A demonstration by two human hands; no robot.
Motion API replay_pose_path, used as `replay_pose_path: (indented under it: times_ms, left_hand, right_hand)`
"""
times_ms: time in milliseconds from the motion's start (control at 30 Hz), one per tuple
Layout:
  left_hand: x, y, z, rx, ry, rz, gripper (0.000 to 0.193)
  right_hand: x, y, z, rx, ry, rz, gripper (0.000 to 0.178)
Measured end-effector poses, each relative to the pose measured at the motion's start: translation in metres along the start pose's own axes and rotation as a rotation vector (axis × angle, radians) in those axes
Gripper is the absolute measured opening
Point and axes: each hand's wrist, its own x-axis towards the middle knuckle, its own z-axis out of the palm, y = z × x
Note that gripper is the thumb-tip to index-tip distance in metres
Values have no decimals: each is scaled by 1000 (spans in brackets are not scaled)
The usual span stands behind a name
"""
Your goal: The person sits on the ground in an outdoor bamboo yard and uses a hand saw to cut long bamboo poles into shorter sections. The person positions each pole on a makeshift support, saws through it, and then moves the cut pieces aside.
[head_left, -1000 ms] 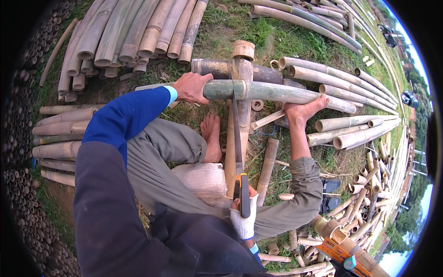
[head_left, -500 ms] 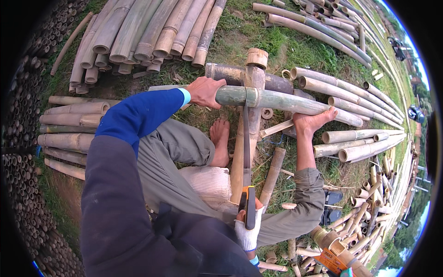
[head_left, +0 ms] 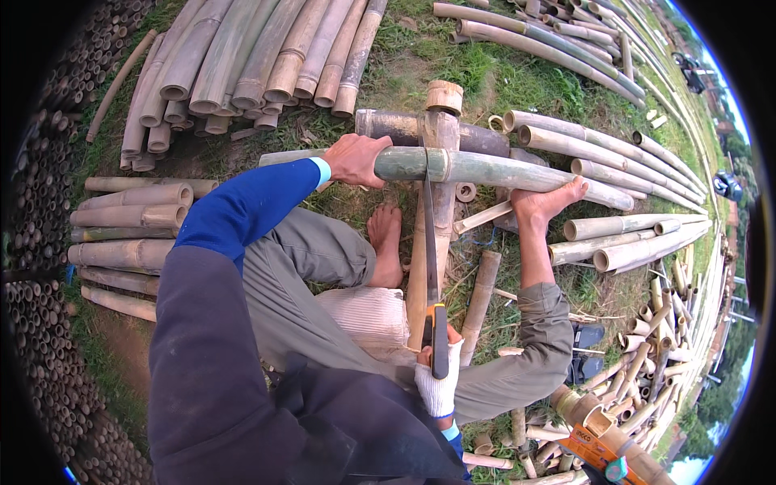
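Observation:
A green-grey bamboo pole (head_left: 501, 168) lies crosswise over an upright-looking bamboo support (head_left: 440, 210). My bare left hand (head_left: 356, 160) is wrapped over the pole left of the support, fingers closed around it. In a white knitted glove, my right hand (head_left: 440, 380) grips the black and yellow handle of a handsaw (head_left: 439, 339). The saw's long blade points away from me and its far part meets the pole just right of my left hand. How deep the blade sits in the pole is hard to see. My bare right foot (head_left: 543, 202) presses against the pole's right part.
Stacked bamboo poles (head_left: 267, 65) lie at the far left, with more poles (head_left: 133, 214) at the left. Further poles (head_left: 614, 153) and a heap of short offcuts (head_left: 647, 364) lie to the right. A dark bamboo piece (head_left: 388, 125) sits behind the pole. Dark sandals (head_left: 586, 352) rest nearby.
My right hand has pushed the saw away from me, so its handle is closer to the pole. My left hand keeps its grip, and the view has shifted slightly.

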Motion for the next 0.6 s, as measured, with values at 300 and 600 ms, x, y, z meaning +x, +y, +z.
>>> replay_pose_path:
  times_ms: [300,600]
  left_hand:
    - [14,13,4,-9,25,44,80]
    - [9,7,11,-53,40,57,81]
  right_hand:
    - [230,14,81,261,120,-183,59]
    - [15,7,14,1,79,7,71]
